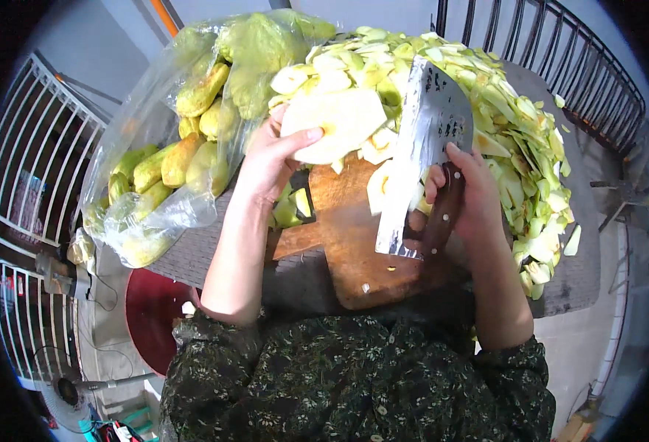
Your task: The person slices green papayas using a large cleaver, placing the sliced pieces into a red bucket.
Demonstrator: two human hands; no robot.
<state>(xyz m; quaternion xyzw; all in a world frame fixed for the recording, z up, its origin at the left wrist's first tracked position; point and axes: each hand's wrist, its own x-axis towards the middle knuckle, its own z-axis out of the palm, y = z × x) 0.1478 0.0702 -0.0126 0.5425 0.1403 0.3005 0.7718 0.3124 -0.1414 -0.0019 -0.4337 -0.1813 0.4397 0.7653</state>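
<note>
My left hand [274, 151] grips a broad, flat, pale cut chayote piece [343, 121], thumb pressed on its face, above the far part of the wooden cutting board [350, 243]. Closed round the brown riveted handle of a cleaver [438, 110], my right hand [468, 184] keeps the wide blade upright over the board's right side. The blade stands apart from the held piece. A few pale cut pieces [379, 188] lie on the board between my hands, partly hidden by the cleaver.
A big heap of chayote slices [531, 169] spreads along the table's far and right sides. At the left, a clear plastic bag [166, 225] holds several whole chayotes [184, 158]. Below the table's left edge stands a red basin [147, 317]. A fan [66, 390] is at lower left.
</note>
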